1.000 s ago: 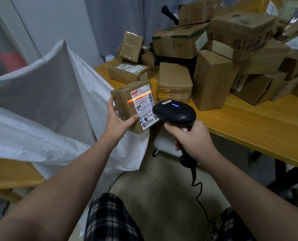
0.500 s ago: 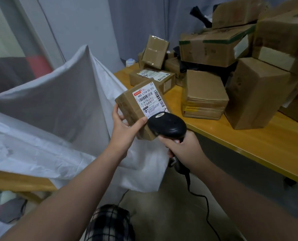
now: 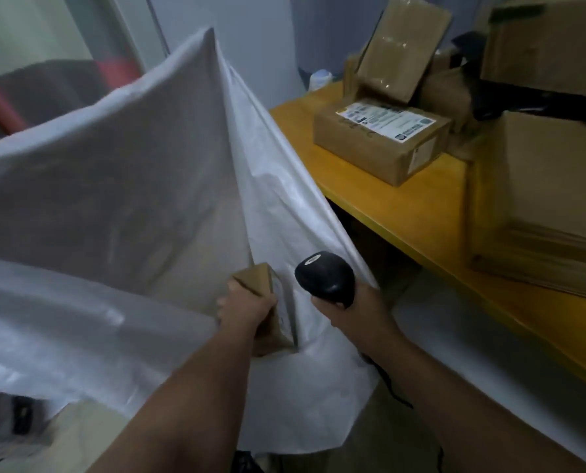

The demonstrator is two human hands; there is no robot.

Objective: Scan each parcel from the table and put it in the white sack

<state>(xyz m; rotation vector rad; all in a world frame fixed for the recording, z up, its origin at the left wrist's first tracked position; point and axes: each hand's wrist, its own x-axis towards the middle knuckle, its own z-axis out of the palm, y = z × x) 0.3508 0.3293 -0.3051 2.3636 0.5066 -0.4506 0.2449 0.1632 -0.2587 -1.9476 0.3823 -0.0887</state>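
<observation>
Your left forearm: it comes in from the bottom middle of the view and stretches forward and up to the mouth of the sack.
Your left hand (image 3: 244,308): you see its back. The fingers are curled round a brown parcel (image 3: 260,279) and grip it from the left side.
Parcel: it is tilted with one corner pointing up, held at the near rim of the white sack (image 3: 131,165) and touching the sack's right-hand fold. Its lower part is hidden behind your hand.
Your right hand (image 3: 356,312): it is just right of the left one, wrapped tight round the handle of the black scanner (image 3: 325,274). The scanner's head points up and away from you.
Cable (image 3: 392,387): a thin black lead drops below your right wrist.
White sack: its mouth gapes wide and the far wall stands up in a peak.
Table (image 3: 414,220): a yellow top to the right of the sack.
Labelled box (image 3: 363,151): it lies flat near the table's left end, white label facing up.
Packet (image 3: 402,49): taped brown, leaning upright behind that box.
Cartons (image 3: 540,186): large and stacked at the far right, blurred.
</observation>
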